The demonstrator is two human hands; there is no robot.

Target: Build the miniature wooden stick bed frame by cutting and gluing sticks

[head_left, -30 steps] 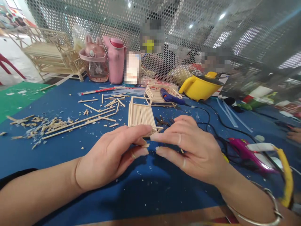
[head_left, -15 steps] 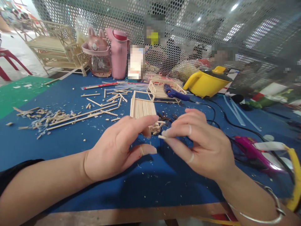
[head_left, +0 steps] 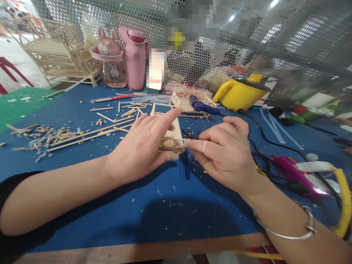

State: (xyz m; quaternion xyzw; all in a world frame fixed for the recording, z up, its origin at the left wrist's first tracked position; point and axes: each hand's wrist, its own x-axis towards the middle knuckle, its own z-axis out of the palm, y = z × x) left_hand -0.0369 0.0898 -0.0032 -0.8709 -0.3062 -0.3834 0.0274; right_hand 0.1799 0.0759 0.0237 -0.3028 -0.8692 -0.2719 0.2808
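Observation:
A small frame built of pale wooden sticks (head_left: 176,126) lies on the table between my hands. Beside it, my left hand (head_left: 143,141) has its thumb and index finger spread apart, partly covering the frame; whether it touches the frame I cannot tell. The thumb and fingertips of my right hand (head_left: 222,154) pinch a short wooden stick (head_left: 177,139) at the frame's near edge. Under the right fingertips lies a dark-jawed tool with a blue handle (head_left: 187,169). Behind the frame, a blue glue gun (head_left: 202,106) rests on a second stick-built piece (head_left: 180,99).
Loose sticks (head_left: 82,135) and scraps (head_left: 52,135) cover the left side. Two pink bottles (head_left: 135,62), a lit phone (head_left: 156,69) and a larger stick-built rack (head_left: 52,51) stand behind. On the right are a yellow pot (head_left: 239,95), black cables (head_left: 271,134) and a magenta tool (head_left: 294,172).
My right hand has brought the pinched stick left and away from me to the frame's near edge. My left hand has moved slightly farther forward, and the view has shifted a little.

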